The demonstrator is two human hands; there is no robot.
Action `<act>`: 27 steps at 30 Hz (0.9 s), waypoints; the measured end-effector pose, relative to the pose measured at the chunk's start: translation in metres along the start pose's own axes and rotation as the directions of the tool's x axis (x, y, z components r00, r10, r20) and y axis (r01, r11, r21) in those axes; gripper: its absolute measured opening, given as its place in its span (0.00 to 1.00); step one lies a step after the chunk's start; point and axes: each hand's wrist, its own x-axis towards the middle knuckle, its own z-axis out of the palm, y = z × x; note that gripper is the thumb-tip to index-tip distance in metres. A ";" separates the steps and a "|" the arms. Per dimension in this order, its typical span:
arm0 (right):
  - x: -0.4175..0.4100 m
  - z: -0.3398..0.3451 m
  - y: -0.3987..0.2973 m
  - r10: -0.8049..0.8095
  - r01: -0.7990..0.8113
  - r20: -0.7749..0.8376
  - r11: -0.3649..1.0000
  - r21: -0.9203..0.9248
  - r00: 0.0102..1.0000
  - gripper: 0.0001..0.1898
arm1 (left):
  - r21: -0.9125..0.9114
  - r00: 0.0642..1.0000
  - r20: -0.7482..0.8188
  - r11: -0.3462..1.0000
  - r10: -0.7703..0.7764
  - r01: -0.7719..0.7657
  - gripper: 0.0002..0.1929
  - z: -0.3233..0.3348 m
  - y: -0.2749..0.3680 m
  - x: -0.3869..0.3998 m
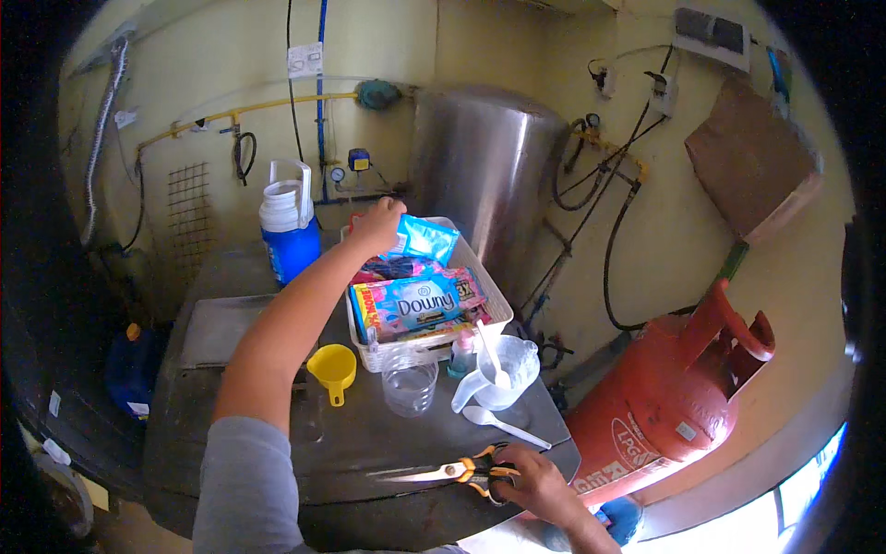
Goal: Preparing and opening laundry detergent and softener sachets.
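Observation:
My left hand reaches to the back of a white plastic basket, its fingers closed on a light-blue packet. In front of that packet, a blue and pink Downy fabric-softener pack lies across other colourful packs in the basket. My right hand grips the black and orange handles of a pair of scissors at the table's front. The scissor blades point left, close over the tabletop; I cannot tell whether they touch it.
On the dark table stand a yellow measuring cup, a clear plastic cup, a translucent jug with a spoon in it, a white plastic spoon and a blue water jug. A red gas cylinder is at right, a steel tank behind.

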 end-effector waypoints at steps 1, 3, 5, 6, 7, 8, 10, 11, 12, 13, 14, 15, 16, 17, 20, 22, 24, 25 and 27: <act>-0.002 0.003 0.003 0.000 0.000 0.001 1.000 0.005 1.000 0.20 | 0.003 1.000 0.004 1.000 -0.001 0.001 0.19 0.003 0.001 -0.004; -0.004 0.014 0.010 -0.077 0.076 -0.223 0.997 -0.016 0.972 0.21 | 0.052 0.884 -0.282 0.926 0.372 -0.373 0.18 0.001 0.006 -0.011; -0.009 0.027 0.021 -0.007 0.019 -0.298 0.999 0.037 0.954 0.22 | 0.047 0.886 -0.204 0.908 0.416 -0.415 0.13 -0.006 0.035 -0.019; -0.009 0.032 0.022 0.041 -0.006 -0.359 0.995 0.097 0.933 0.22 | 0.030 0.902 -0.020 0.902 0.431 -0.431 0.12 -0.011 0.043 -0.028; -0.009 0.034 0.022 0.045 -0.009 -0.359 0.995 0.102 0.932 0.22 | 0.010 0.885 0.164 0.897 0.435 -0.443 0.11 -0.012 0.047 -0.032; -0.009 0.034 0.021 0.096 -0.054 -0.401 0.992 0.114 0.911 0.22 | 0.195 0.836 0.188 0.814 0.516 -0.547 0.13 -0.006 0.046 -0.031; -0.008 0.035 0.019 0.138 -0.082 -0.442 0.986 0.143 0.886 0.22 | 0.399 0.752 0.164 0.654 0.638 -0.642 0.13 -0.001 0.033 -0.031; -0.009 0.038 0.021 0.136 -0.078 -0.438 0.986 0.147 0.888 0.22 | 0.581 0.641 0.170 0.449 0.748 -0.679 0.14 0.002 0.027 -0.031; -0.011 0.040 0.024 0.140 -0.075 -0.464 0.985 0.156 0.875 0.23 | 0.577 0.637 0.170 0.448 0.752 -0.683 0.14 0.003 0.032 -0.033; -0.012 0.042 0.026 0.144 -0.071 -0.488 0.984 0.165 0.861 0.23 | 0.530 0.550 0.150 0.402 0.822 -0.747 0.16 0.005 0.036 -0.037; -0.013 0.041 0.026 0.148 -0.076 -0.489 0.983 0.165 0.859 0.23 | 0.483 0.457 0.123 0.349 0.881 -0.803 0.18 0.007 0.040 -0.041; -0.013 0.042 0.025 0.155 -0.086 -0.501 0.984 0.159 0.851 0.23 | 0.481 0.457 0.123 0.349 0.881 -0.804 0.18 0.005 0.046 -0.047; -0.014 0.042 0.025 0.165 -0.099 -0.513 0.983 0.153 0.843 0.23 | 0.275 0.636 0.290 0.574 0.715 -0.771 0.20 0.004 0.054 -0.052; -0.015 0.043 0.026 0.169 -0.103 -0.512 0.983 0.154 0.842 0.23 | 0.099 0.710 0.488 0.776 0.508 -0.623 0.23 0.005 0.059 -0.057; -0.016 0.044 0.028 0.166 -0.095 -0.556 0.983 0.155 0.815 0.23 | 0.143 0.707 0.556 0.788 0.436 -0.598 0.29 0.008 0.053 -0.064; -0.015 0.044 0.026 0.175 -0.095 -0.579 0.982 0.166 0.797 0.24 | 0.148 0.693 0.583 0.784 0.423 -0.603 0.31 0.010 0.056 -0.065; -0.016 0.046 0.027 0.182 -0.093 -0.600 0.980 0.176 0.779 0.24 | 0.217 0.695 0.633 0.784 0.340 -0.582 0.28 0.014 0.062 -0.068; -0.017 0.048 0.031 0.192 -0.094 -0.606 0.977 0.190 0.772 0.23 | 0.219 0.697 0.632 0.785 0.337 -0.579 0.28 0.018 0.059 -0.067; -0.018 0.049 0.032 0.200 -0.091 -0.611 0.975 0.204 0.766 0.21 | 0.171 0.696 0.619 0.802 0.365 -0.573 0.22 0.028 0.049 -0.059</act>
